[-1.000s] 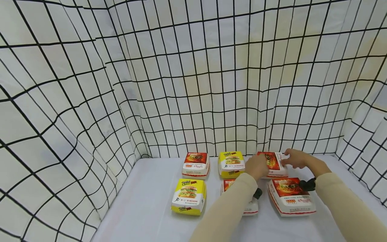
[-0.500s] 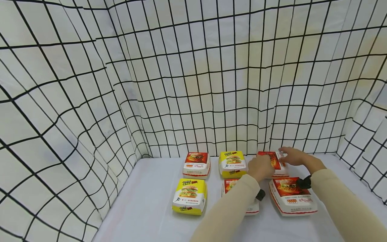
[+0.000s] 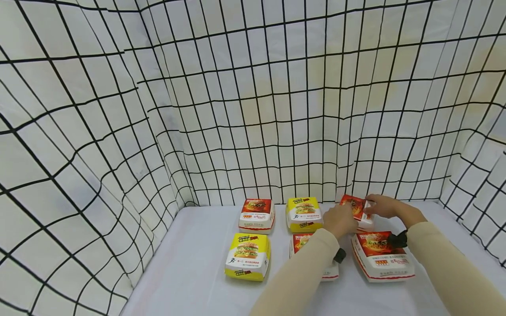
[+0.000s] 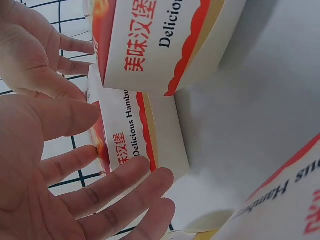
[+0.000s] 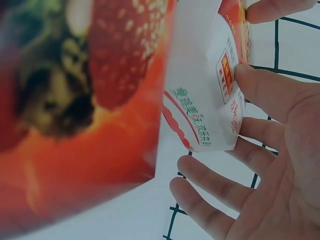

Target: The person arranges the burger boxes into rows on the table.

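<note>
Between my two hands at the back right is a red-and-white burger box (image 3: 357,211), turned at an angle and slightly tilted. My left hand (image 3: 341,219) holds its left side, and my right hand (image 3: 385,206) holds the right side. In the left wrist view, the thumb and fingers of the left hand (image 4: 65,160) lie at the edge of the box (image 4: 132,125). In the right wrist view, the right thumb meets the top edge of the box (image 5: 210,85), with some fingers behind it. Just in front stands another red-and-white burger box (image 3: 383,261).
A third red-and-white box (image 3: 332,273) is partly hidden under the left sleeve. Farther left are a yellow box (image 3: 304,216) and a red-and-white box (image 3: 256,217) at the back, with another yellow box (image 3: 247,258) in front. Black-gridded white cloth (image 3: 261,131) encloses the white table (image 3: 189,263).
My right hand first moved left onto the back right box. Since then that box has turned and tilted between both hands, its far left corner shifting right. The other boxes stay put.
</note>
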Demonstrator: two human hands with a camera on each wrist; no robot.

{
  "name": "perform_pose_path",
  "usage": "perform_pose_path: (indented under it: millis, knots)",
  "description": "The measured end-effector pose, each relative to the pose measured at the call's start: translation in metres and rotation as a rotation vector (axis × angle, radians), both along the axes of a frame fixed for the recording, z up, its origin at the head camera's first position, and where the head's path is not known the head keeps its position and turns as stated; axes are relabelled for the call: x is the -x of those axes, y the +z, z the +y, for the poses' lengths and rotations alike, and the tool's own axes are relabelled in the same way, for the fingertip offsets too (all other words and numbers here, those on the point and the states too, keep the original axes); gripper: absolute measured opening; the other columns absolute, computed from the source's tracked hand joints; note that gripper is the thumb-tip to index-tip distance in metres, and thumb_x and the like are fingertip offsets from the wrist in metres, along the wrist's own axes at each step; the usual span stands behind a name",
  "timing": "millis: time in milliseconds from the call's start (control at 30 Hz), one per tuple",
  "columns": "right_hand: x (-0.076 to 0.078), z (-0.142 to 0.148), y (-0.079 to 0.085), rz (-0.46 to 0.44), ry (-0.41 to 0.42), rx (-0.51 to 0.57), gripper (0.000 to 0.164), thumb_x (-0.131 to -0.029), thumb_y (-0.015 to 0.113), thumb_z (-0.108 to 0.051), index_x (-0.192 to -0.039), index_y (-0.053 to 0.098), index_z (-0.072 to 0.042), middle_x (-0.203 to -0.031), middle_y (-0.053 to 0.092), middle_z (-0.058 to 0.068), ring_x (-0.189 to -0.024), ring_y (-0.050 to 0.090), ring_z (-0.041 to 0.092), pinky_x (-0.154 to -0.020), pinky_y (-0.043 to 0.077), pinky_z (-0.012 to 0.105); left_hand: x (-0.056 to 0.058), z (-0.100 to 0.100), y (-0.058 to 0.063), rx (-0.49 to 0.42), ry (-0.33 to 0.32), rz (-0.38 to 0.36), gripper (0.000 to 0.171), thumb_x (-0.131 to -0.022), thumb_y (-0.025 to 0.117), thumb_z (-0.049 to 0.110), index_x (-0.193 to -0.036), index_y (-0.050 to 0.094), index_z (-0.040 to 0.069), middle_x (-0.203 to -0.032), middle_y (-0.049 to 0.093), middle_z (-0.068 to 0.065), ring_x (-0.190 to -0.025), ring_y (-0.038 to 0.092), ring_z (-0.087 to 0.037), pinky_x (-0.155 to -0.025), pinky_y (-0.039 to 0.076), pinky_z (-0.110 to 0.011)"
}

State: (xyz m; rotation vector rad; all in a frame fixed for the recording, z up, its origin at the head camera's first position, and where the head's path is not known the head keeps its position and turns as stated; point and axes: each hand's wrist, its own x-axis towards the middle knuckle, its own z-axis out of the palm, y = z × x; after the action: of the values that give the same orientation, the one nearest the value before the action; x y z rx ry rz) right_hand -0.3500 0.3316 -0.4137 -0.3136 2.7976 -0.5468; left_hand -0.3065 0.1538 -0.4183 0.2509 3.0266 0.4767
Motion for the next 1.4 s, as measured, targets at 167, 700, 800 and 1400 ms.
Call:
perform_pose_path:
  millis: [167,700,800,1400]
  knots:
    - [0.001,0.002,-0.001,-0.028,-0.007,0.036,0.068,-0.094,0.058,-0.036,-0.134,0.038,0.015,-0.134,0.042,0.040,-0.121,0.045,0.055,-0.087,0.047,0.061,0.001,0.000,-0.001,0.000,-0.003,0.003,0.053,-0.080,0.072,0.040,-0.130,0.055,0.037,-0.109,0.069,0.008,-0.088,0.063,-0.015,-0.073,0.049,-0.036]
    - [-0.003,0.003,0.010,-0.179,-0.052,0.097,0.078,-0.091,0.062,-0.041,-0.133,0.032,0.018,-0.123,0.049,0.037,-0.097,0.060,0.043,-0.081,0.052,0.056,0.003,-0.003,-0.002,-0.019,0.006,-0.013,0.045,-0.078,0.073,0.042,-0.121,0.061,0.034,-0.106,0.068,0.008,-0.093,0.061,-0.015,-0.080,0.048,-0.037]
    - [-0.005,0.004,0.009,-0.190,-0.051,0.090,0.080,-0.090,0.063,-0.044,-0.132,0.033,0.018,-0.123,0.048,0.037,-0.094,0.062,0.041,-0.081,0.052,0.055,0.003,-0.003,-0.002,-0.025,0.011,-0.021,0.040,-0.078,0.073,0.042,-0.115,0.063,0.031,-0.102,0.068,0.007,-0.091,0.061,-0.015,-0.079,0.048,-0.036]
    - [-0.009,0.003,0.009,-0.183,-0.092,0.026,0.062,-0.093,0.059,-0.038,-0.124,0.045,0.015,-0.114,0.059,0.030,-0.089,0.065,0.033,-0.078,0.052,0.054,0.001,-0.004,-0.001,0.002,0.025,-0.034,0.051,-0.083,0.070,0.034,-0.131,0.054,0.036,-0.115,0.066,0.006,-0.094,0.061,-0.017,-0.080,0.049,-0.037]
